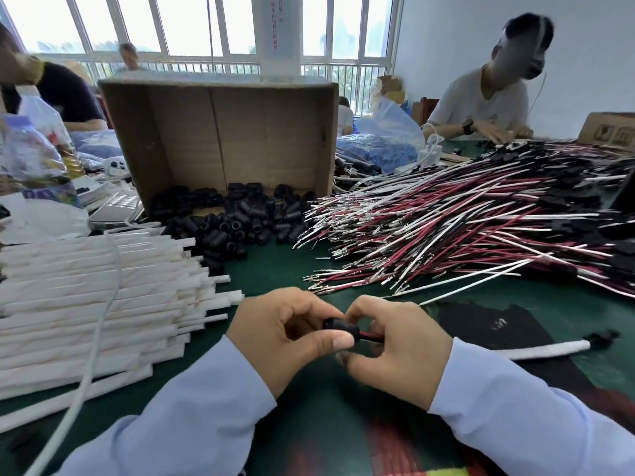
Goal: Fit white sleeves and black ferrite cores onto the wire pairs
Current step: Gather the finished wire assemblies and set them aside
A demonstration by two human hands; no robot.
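Observation:
My left hand [285, 333] pinches a black ferrite core [338, 326] between thumb and fingers. My right hand [395, 345] holds a red and black wire pair [369, 336] whose end sits in the core. The same wire pair carries a white sleeve [546, 349] that trails to the right on the green table, ending in a black connector [603, 338]. White sleeves [89, 304] lie stacked at the left. Loose black ferrite cores [237, 221] spill from a cardboard box [220, 132]. A big heap of wire pairs [464, 228] lies at the right.
A white cable [99, 324] crosses the sleeve stack. Plastic bottles and bags [34, 156] stand at the far left. A person in a white shirt [481, 101] works at the far right. A blue bag [381, 149] sits behind the wires.

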